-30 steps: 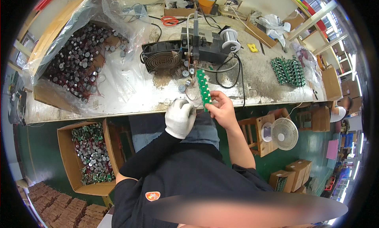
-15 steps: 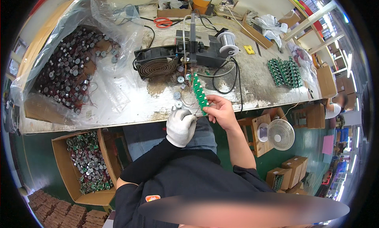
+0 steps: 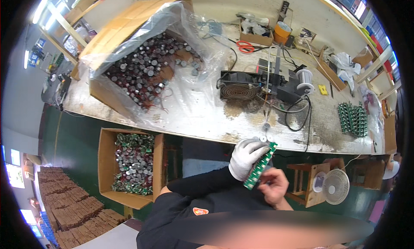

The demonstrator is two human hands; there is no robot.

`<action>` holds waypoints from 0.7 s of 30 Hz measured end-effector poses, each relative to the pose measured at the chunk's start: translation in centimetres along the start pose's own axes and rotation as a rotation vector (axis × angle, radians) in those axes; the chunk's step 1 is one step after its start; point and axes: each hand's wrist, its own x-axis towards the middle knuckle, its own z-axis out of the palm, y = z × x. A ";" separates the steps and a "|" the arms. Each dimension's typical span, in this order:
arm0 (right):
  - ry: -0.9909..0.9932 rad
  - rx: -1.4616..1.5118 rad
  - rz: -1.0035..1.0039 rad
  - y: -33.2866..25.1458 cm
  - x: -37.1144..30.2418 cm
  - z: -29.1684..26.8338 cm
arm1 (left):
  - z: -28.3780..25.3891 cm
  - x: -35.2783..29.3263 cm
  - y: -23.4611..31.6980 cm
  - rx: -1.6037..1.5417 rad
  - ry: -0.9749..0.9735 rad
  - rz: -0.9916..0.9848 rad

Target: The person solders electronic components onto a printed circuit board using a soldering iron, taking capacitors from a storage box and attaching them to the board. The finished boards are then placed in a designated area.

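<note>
The green circuit-board strip [image 3: 260,165], previously raised at the table [image 3: 202,119] edge, is now drawn near, below that edge, gripped by the gloved left hand [image 3: 245,156] and bare right hand [image 3: 271,186].

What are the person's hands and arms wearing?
The left hand wears a white knit glove, with a long black sleeve running up that arm. The right hand is bare, with no glove and no sleeve on its forearm.
</note>
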 end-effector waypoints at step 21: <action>-0.029 0.775 0.164 3.8 20.8 16.7 | -16.5 2.5 -10.8 -0.961 0.053 -0.815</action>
